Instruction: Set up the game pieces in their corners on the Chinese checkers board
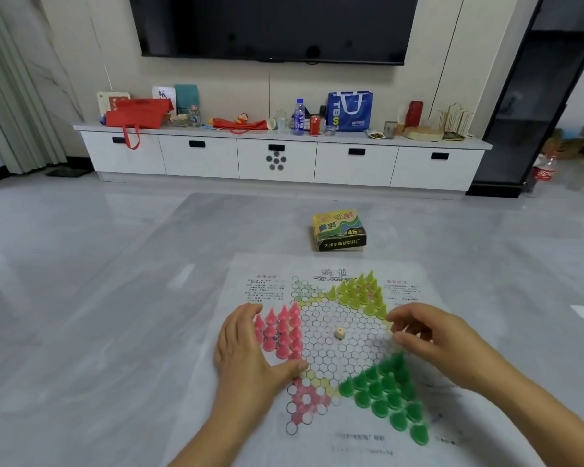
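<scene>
"45" on game box (339,231), "TBS" on blue bag (350,111)

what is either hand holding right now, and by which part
Nothing is gripped. The left hand lies open against the pink pieces. The right hand hovers over the board, loosely curled, with no piece showing in it.

Paper board (346,318) lies flat; pink pieces (284,330) fill left corner, yellow pieces (359,294) far-right, green pieces (385,392) near-right.

Pink plastic cones (284,328), yellow-green cones (358,294) and green cones (385,396) are gleaming smoothly on the matt white paper board (418,291); the grey table (149,298) is shining glossily.
</scene>
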{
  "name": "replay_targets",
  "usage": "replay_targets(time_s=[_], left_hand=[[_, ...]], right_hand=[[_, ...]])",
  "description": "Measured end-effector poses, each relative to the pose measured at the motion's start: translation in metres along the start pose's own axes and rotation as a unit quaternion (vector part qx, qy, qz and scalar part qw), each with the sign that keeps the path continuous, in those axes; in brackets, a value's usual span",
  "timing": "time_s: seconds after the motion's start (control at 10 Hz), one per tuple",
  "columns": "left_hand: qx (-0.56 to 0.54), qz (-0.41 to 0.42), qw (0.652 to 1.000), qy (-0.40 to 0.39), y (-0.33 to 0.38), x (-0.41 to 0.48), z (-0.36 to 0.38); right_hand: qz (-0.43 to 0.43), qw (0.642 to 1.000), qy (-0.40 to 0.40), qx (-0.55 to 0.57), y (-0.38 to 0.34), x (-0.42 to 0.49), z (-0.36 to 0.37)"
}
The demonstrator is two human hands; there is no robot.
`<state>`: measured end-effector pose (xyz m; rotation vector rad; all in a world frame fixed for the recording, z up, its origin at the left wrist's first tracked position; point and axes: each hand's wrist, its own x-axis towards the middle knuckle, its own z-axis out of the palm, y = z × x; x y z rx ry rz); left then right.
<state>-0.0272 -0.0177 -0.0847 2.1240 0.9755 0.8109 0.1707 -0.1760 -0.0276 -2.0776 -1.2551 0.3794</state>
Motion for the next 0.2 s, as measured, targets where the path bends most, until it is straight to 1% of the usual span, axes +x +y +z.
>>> replay_targets(time_s=[0.1,0.2], left_hand=[[-0.012,-0.009,1.000,-0.007,0.005,-0.001,-0.001],[-0.072,-0.021,0.997,0.022,0.008,-0.001,-0.004]], right_hand=[[-0.010,1.000,0.023,0.003,0.011,-0.026,0.003],[-0.009,0.999,0.046,0.001,0.018,-0.040,-0.002]])
